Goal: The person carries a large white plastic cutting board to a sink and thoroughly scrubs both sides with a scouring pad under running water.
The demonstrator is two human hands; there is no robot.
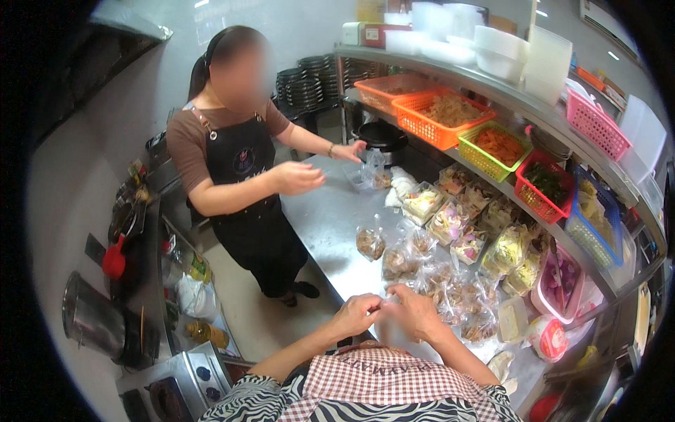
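My left hand and my right hand are close together over the near edge of the steel table. The fingers of both are closed on the top of a small clear plastic bag, whose body below is blurred. Beyond and to the right of my hands lie several knotted clear bags of brown food, with one such bag a little apart on the left. Behind them stand clear tubs of cut vegetables and bagged cabbage.
A co-worker in a black apron stands at the table's left side, hands over a clear bag. A steel shelf with coloured baskets overhangs the right side. A stove stands at lower left; a pink tub is at right.
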